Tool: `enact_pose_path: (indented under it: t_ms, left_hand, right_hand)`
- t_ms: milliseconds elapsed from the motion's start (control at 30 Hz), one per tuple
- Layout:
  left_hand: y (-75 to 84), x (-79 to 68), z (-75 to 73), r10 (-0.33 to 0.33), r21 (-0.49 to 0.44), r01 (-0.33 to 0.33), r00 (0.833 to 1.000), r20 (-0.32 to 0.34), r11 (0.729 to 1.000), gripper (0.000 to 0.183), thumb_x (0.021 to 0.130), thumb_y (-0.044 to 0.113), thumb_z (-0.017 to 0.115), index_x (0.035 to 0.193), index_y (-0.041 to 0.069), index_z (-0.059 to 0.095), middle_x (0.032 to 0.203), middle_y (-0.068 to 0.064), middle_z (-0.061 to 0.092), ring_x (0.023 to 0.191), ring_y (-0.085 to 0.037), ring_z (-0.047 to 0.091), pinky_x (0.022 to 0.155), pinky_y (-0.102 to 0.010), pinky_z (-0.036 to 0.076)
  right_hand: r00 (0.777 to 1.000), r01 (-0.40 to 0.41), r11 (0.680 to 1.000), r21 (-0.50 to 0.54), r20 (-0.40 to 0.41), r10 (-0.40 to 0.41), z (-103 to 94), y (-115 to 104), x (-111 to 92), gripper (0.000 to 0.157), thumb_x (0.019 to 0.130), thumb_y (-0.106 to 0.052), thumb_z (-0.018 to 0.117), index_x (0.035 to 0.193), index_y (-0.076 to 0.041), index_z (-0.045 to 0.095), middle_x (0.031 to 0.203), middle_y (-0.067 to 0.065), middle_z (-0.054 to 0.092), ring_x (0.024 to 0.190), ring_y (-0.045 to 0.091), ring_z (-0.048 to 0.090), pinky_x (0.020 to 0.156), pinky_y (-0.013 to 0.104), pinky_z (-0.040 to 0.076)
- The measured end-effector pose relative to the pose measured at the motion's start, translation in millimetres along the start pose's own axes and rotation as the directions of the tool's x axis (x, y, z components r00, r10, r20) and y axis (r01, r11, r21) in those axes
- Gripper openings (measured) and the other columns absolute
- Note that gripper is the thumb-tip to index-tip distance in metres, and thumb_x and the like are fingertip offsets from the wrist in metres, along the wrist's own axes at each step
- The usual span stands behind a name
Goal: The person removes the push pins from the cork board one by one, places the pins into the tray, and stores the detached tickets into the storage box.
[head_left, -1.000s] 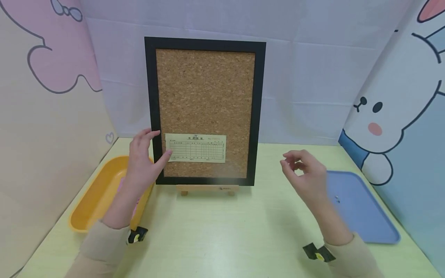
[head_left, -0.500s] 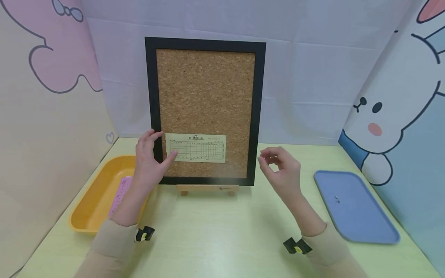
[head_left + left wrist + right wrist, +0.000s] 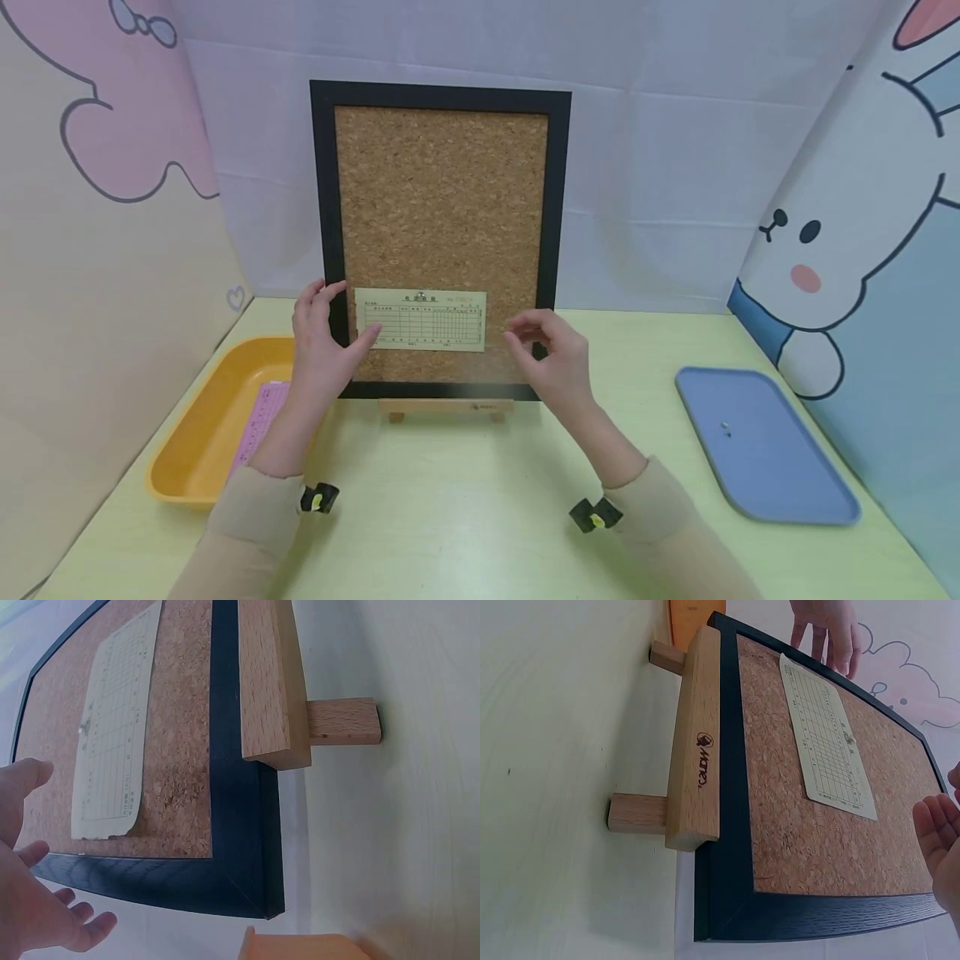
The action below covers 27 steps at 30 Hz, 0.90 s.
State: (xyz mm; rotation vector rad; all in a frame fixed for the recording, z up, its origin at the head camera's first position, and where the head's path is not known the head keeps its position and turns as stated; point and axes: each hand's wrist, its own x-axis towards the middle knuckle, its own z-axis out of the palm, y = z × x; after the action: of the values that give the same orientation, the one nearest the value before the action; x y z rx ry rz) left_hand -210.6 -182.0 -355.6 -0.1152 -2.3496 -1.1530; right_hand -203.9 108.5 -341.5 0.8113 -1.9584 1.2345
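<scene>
A framed corkboard (image 3: pixel 442 192) leans upright on a wooden stand (image 3: pixel 448 407). Low on it hangs a printed slip (image 3: pixel 420 321), fixed at its top middle by a small pushpin (image 3: pixel 421 295). My left hand (image 3: pixel 322 350) is spread at the board's left side, its thumb in front of the slip's left edge; in the left wrist view the thumb looks apart from the paper. Just right of the slip, my right hand (image 3: pixel 551 358) has thumb and index finger pinched together on what looks like a tiny pushpin, mostly hidden by the fingertips.
On the left stands a yellow tray (image 3: pixel 176 450) with pink printed slips (image 3: pixel 261 421) inside. A blue tray (image 3: pixel 783 467) lies at right, bearing a few tiny pins (image 3: pixel 726 429). A white cloth hangs behind the board; printed panels stand at both sides.
My right hand has come leftward from beside the blue tray to the board's lower right, fingers still pinched. My left hand has shifted slightly right, then stayed beside the slip.
</scene>
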Motion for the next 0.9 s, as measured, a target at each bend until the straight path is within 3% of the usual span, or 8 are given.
enact_pose_path:
  t_ms: [200,433,900]
  left_hand:
    - [-1.8,2.4,2.7,-0.021,0.004,0.021,1.000,0.003,1.000,0.070,0.084,0.027,0.072,0.142,0.016,0.034,0.153,-0.014,0.012,0.139,-0.034,0.016,0.108,-0.057,0.023]
    - [-6.2,7.4,8.1,-0.018,0.007,0.018,1.000,-0.010,1.000,0.070,0.083,0.027,0.073,0.140,0.015,0.036,0.153,-0.015,0.013,0.139,-0.035,0.017,0.108,-0.057,0.024]
    - [-7.8,14.0,14.8,-0.041,0.021,0.041,0.999,-0.019,0.999,0.065,0.080,0.022,0.076,0.131,0.011,0.038,0.150,-0.017,0.014,0.137,-0.036,0.017,0.110,-0.055,0.022]
  right_hand:
    - [1.000,0.002,0.998,0.063,0.013,-0.002,16.0,-12,13,0.016,0.079,0.011,0.067,0.094,0.011,0.061,0.089,0.024,0.065,0.079,0.032,0.064,0.068,0.046,0.054]
    - [0.999,-0.012,0.998,0.055,0.038,0.010,40.0,12,20,0.014,0.084,0.000,0.067,0.097,0.002,0.064,0.092,0.013,0.067,0.083,0.022,0.065,0.073,0.033,0.055]
    - [0.989,-0.066,0.998,-0.019,0.133,0.068,73.6,19,34,0.011,0.087,-0.005,0.066,0.096,-0.001,0.063,0.092,0.009,0.067,0.084,0.015,0.065,0.075,0.022,0.053]
